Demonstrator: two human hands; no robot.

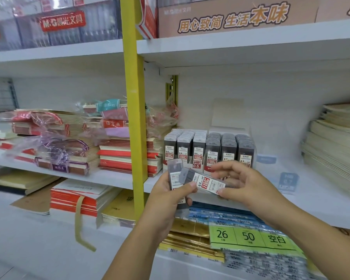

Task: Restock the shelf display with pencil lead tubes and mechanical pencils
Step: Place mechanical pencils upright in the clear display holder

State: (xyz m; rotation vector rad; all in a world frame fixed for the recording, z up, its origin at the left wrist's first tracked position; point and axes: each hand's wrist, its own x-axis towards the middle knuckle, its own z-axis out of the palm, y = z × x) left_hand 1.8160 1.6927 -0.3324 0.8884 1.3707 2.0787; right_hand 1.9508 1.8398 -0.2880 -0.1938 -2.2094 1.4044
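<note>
Left hand (167, 200) grips spare tubes (175, 175); right hand (249, 184) pinches a 0.7 tube (206, 181); seat it label-forward in the 0.7 rows (228, 147).

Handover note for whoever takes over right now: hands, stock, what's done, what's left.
Left hand: grip on a stack of dark grey plastic lead tubes, held upright, thumb across the front.
Right hand: pinches one grey plastic tube labelled 0.7, tilted, its far end by the stack.
Clear display tray on the white shelf: six rows of tubes, 0.5 in the left three and 0.7 in the right three, all looking nearly full.
Done: rows mostly stocked.
Left: place the 0.7 tube, probably in a right-side row, then the stack. No mechanical pencils that I can make out.
</note>
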